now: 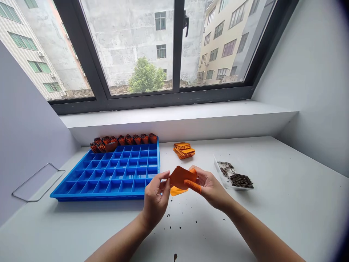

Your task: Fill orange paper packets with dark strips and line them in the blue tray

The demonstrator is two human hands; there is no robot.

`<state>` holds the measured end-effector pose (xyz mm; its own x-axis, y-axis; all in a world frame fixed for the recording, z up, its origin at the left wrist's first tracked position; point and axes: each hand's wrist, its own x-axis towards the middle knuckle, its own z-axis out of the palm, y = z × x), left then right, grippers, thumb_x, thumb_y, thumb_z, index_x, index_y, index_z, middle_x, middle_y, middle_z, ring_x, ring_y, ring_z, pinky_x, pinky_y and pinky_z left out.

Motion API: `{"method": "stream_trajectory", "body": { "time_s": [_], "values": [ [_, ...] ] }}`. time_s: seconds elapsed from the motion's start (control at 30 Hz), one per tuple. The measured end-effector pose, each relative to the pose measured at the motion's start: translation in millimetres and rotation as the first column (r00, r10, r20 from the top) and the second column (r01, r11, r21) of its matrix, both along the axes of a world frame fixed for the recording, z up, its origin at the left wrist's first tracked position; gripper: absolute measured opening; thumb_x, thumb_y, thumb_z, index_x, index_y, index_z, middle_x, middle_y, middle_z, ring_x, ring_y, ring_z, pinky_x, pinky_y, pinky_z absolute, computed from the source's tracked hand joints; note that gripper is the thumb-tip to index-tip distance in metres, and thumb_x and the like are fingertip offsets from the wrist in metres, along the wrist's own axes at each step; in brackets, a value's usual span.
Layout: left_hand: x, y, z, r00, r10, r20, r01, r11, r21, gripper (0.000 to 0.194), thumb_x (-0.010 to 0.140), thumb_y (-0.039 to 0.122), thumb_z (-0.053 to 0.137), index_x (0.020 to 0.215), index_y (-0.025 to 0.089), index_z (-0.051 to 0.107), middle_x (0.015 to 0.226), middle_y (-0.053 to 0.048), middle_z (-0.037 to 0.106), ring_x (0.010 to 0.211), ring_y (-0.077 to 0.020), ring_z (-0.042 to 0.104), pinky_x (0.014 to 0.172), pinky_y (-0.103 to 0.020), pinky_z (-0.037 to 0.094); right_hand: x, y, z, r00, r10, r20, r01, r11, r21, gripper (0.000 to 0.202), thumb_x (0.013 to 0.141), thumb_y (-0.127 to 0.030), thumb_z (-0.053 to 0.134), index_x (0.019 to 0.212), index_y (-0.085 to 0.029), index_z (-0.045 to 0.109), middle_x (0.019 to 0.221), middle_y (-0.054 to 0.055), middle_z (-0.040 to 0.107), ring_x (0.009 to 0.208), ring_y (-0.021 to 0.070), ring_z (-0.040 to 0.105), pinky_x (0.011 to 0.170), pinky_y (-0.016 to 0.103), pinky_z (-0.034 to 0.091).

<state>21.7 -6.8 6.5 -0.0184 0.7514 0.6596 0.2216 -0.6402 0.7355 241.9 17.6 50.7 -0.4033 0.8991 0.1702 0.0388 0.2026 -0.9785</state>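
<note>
Dark flakes (175,257) lying on desk (286,182), bottom centre. Left hand (156,196) and right hand (209,186): both grips pinching orange packet (178,178) by opposite ends, lower centre; right thumb wearing orange cover (194,187). Blue tray (100,197) sitting lower left. Orange stack (184,151) lying near centre. White container (237,188) holding dark pieces (241,180), lower right.

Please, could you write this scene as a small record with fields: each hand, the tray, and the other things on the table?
Left hand: fingers pinch left edge of orange piece
Right hand: holds its right side; orange covers on fingers
Blue tray: divided; dark-orange bundles along back
Beyond hands: orange stack
Right: container with thin dark squares
</note>
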Motion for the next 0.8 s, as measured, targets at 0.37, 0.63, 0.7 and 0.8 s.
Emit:
{"method": "stream_trajectory", "body": {
  "time_s": [0.37, 0.63, 0.7, 0.8],
  "values": [
    [-2.9, -5.0, 11.8, 0.953, -0.252, -0.169, 0.248, 0.968, -0.040, 0.039, 0.094, 0.007, 0.069, 0.130, 0.023, 0.066, 0.123, -0.011, 0.074, 0.120, -0.0261, 0.073, 0.080, -0.034, 0.073, 3.3, 5.1, -12.0, 0.961, -0.142, 0.236, 0.038, 0.917, 0.397, 0.035, 0.095, -0.059, 0.078, 0.086, -0.025, 0.078, 0.093, 0.003, 0.058, 0.086, 0.0203, 0.057, 0.091, 0.042, 0.050],
    [-4.1, -4.9, 13.9, 0.924, -0.347, -0.162, 0.323, 0.933, -0.158, 0.037, 0.090, 0.013, 0.079, 0.123, 0.024, 0.068, 0.116, -0.008, 0.072, 0.103, -0.0209, 0.072, 0.065, -0.025, 0.069, 0.2, 3.0, -13.3, 0.985, -0.074, 0.158, 0.007, 0.922, 0.387, 0.041, 0.086, -0.061, 0.086, 0.077, -0.023, 0.074, 0.087, 0.002, 0.056, 0.083, 0.0194, 0.053, 0.079, 0.035, 0.047],
    [-2.9, -4.2, 14.3, 0.933, -0.342, -0.110, 0.306, 0.918, -0.251, 0.025, 0.087, 0.021, 0.087, 0.106, 0.020, 0.070, 0.101, -0.005, 0.072, 0.085, -0.0169, 0.072, 0.053, -0.019, 0.064, -0.7, 2.5, -12.1, 0.992, -0.045, 0.118, 0.000, 0.935, 0.355, 0.042, 0.083, -0.059, 0.090, 0.074, -0.022, 0.072, 0.086, 0.001, 0.054, 0.080, 0.0181, 0.050, 0.074, 0.033, 0.045],
    [-1.9, -3.1, 15.5, 0.933, -0.360, -0.019, 0.333, 0.880, -0.339, 0.030, 0.082, 0.031, 0.094, 0.091, 0.016, 0.068, 0.087, -0.002, 0.069, 0.066, -0.0124, 0.069, 0.043, -0.016, 0.057, -1.6, 1.0, -9.1, 0.995, -0.029, 0.099, -0.006, 0.942, 0.335, 0.043, 0.080, -0.055, 0.093, 0.070, -0.021, 0.069, 0.085, 0.000, 0.051, 0.078, 0.0168, 0.047, 0.069, 0.031, 0.043]
  ]
}}
